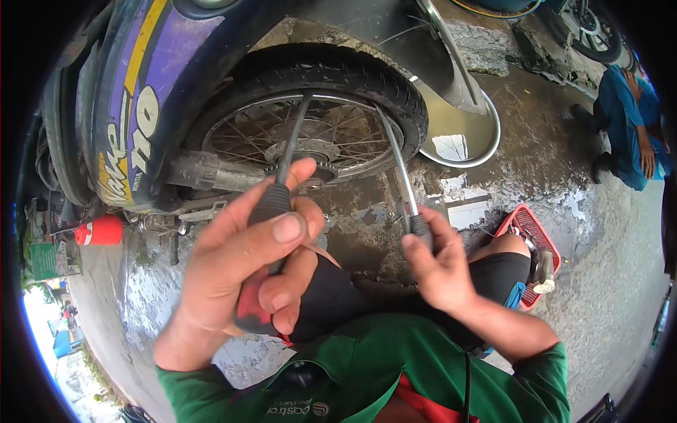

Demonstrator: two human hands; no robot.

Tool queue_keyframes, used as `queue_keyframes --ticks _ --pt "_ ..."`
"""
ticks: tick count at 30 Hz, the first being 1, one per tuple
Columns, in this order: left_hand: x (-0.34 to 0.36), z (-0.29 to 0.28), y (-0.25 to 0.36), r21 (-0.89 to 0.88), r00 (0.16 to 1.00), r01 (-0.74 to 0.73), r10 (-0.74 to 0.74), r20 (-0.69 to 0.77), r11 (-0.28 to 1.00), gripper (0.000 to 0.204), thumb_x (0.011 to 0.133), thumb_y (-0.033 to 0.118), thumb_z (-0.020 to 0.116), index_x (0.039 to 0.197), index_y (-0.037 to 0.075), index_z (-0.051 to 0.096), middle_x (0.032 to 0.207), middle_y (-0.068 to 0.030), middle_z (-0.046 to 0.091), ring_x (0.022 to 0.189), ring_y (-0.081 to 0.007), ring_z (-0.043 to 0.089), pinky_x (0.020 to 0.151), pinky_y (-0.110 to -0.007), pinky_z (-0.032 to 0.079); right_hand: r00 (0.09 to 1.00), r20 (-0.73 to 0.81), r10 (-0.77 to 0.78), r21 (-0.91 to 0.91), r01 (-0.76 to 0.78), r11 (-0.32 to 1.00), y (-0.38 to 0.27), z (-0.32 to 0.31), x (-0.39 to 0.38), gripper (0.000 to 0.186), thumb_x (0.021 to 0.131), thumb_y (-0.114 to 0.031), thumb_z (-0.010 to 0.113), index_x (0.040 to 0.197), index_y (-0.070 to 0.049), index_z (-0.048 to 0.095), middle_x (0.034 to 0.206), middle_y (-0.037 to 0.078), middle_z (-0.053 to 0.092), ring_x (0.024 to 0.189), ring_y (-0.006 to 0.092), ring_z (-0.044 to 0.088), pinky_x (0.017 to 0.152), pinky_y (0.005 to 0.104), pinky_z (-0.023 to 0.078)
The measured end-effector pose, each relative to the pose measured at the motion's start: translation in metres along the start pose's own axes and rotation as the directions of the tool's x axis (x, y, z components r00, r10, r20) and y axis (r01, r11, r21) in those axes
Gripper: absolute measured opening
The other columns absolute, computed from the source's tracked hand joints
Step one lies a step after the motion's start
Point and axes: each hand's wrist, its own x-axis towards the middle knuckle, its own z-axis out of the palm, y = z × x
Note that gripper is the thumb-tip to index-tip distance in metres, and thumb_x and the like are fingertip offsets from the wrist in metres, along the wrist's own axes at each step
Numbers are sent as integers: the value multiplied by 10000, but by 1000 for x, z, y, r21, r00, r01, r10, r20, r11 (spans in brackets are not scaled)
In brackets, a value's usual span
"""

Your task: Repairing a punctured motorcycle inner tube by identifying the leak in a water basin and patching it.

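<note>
My left hand (257,257) is wrapped round the black and red grip of a dark tyre lever (297,130), whose shaft reaches up to the tyre's edge at the rim. Further right, my right hand (443,264) grips the black ribbed handle of a silver tyre lever (399,155). Its tip also meets the edge between the black tyre (317,67) and the spoked wheel rim (257,106). The wheel is mounted on a motorbike (169,70) with purple, yellow and dark panels. The exact seating of both lever tips is too small to tell.
A metal basin (491,141) of cloudy water stands right of the tyre, partly under the fender. Beside my right knee is a red plastic basket (553,243) with tools. A red container (99,230) sits at left. Another person in blue (617,130) is at far right. The ground is wet.
</note>
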Motion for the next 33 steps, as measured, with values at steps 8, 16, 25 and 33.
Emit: queue_keyframes --ticks 8,16,25,33 --pt "-2 6 39 448 990 78 -14 -144 890 631 876 21 547 1476 -54 364 1067 -163 531 447 -87 449 307 -231 420 996 -87 -3 264 26 964 77 82 18 361 950 -66 673 1275 -39 520 806 -63 517 667 20 458 577 193 370" --pt "-19 -22 24 489 988 -58 121 -98 870 635 870 10 559 1473 -55 369 1079 -172 530 465 -89 463 322 -224 406 955 147 259 -223 -224 949 -83 -22 16 476 970 -240 651 1385 -75 487 614 -55 458 460 54 394 437 210 341" --pt "-14 -34 24 461 990 -89 128 -52 883 670 857 1 586 1488 -40 362 1058 -147 518 475 -80 461 339 -227 406 834 402 377 -560 -102 822 -154 -139 104 567 897 -131 706 1422 -45 511 689 -13 558 424 54 431 393 212 325" --pt "-24 -64 54 553 999 13 6 -32 833 758 818 -18 656 1514 -2 354 1047 -126 595 521 -140 542 416 -271 455 887 337 316 -445 -145 884 -83 -149 95 571 825 -51 708 1373 -91 556 728 -28 566 435 39 413 397 198 303"
